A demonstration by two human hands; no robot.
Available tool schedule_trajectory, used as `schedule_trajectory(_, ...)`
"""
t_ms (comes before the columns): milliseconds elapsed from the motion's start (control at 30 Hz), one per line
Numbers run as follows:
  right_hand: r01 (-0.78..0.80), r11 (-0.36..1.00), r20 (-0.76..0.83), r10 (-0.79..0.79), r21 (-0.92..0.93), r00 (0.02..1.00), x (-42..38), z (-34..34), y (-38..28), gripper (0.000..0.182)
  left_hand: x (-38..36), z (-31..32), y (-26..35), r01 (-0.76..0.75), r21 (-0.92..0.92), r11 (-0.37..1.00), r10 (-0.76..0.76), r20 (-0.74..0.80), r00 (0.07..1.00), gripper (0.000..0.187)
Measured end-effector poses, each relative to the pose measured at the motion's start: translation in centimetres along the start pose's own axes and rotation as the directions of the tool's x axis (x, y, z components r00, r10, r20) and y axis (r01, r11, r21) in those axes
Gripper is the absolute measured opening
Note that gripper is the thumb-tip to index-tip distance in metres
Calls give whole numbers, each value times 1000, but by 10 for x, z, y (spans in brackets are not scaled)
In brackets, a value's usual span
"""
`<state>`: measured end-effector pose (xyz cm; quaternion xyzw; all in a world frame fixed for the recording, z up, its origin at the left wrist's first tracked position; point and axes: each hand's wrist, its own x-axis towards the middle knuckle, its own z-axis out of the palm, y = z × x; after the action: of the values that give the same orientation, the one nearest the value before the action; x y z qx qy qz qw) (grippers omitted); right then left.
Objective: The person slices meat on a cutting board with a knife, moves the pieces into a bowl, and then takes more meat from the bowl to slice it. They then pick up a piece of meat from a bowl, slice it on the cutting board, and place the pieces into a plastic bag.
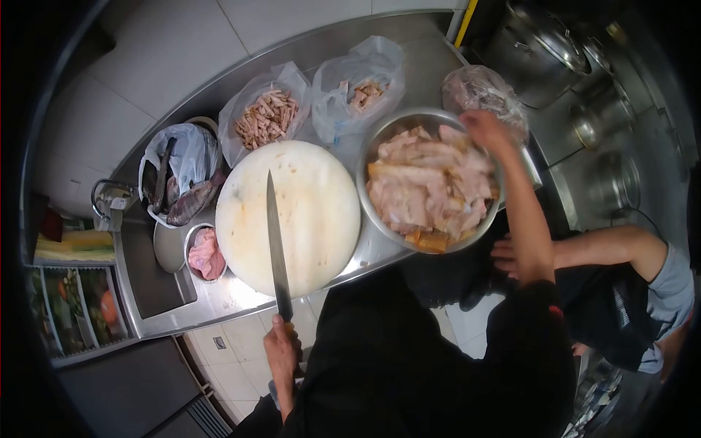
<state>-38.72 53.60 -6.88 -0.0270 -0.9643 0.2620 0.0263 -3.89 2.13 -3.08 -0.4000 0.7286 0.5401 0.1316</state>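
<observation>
My left hand (282, 348) is closed around the handle of a long kitchen knife (275, 237). The blade lies across a round white cutting board (328, 197), its tip toward the back. At the upper right, my right hand (485, 131) is over the rim of a steel bowl (370, 212), close to a clear plastic bag (482, 89). Motion smears its fingers, so their grip cannot be made out. Large pale slabs of raw meat (423, 182) fill the bowl.
Behind the board stand a bag of meat strips (266, 120) and another with fewer pieces (367, 96). Left are bagged dark fish (191, 201), a small bowl of pink meat (207, 255) and a sink (157, 292). A co-worker's arm (606, 250) reaches in beside steel pots (537, 55).
</observation>
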Motion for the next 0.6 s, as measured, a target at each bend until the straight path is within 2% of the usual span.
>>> schedule_trajectory(33, 32, 997, 63, -28, -64, 998, 18, 13, 17, 27, 0, 0, -2, -11, 3, 1000, 11, 5, 1000, 66)
schedule_trajectory(133, 134, 991, 317, -133, 20, 939, 40, 42, 30, 29, -2, 3, -1, -30, 5, 1000, 30, 3, 1000, 66)
schedule_trajectory(167, 170, 981, 294, -137, -89, 946, 50, 53, 36, 33, -3, 6, 1, -33, 3, 999, 33, 1, 999, 65)
schedule_trajectory(267, 175, 950, 447, -44, -257, 893, 69, 59, 32, 38, -12, 14, 10, -2, 0, 1000, 2, -22, 1000, 71)
schedule_trajectory(300, 88, 979, 464, 7, -182, 886, 71, 57, 36, 44, -12, 15, 10, -1, -8, 1000, 1, -23, 1000, 71)
schedule_trajectory(400, 195, 923, 599, 46, -331, 799, 83, 52, 40, 41, -12, 13, 3, 8, -32, 999, -9, -44, 999, 70)
schedule_trajectory(433, 167, 959, 560, -11, -228, 828, 79, 48, 45, 42, -11, 13, -1, 11, -40, 999, -14, -61, 998, 69)
schedule_trajectory(533, 59, 976, 538, 65, -211, 841, 83, 39, 50, 43, -11, 13, 0, 38, -41, 998, -42, -92, 995, 68)
schedule_trajectory(567, 42, 951, 458, 108, -307, 883, 66, 22, 14, 43, -11, 13, 1, 50, -34, 998, -53, -97, 994, 68)
schedule_trajectory(600, 156, 962, 354, -70, -223, 933, 57, 29, 8, 43, -11, 14, 3, 39, -27, 999, -42, -101, 994, 68)
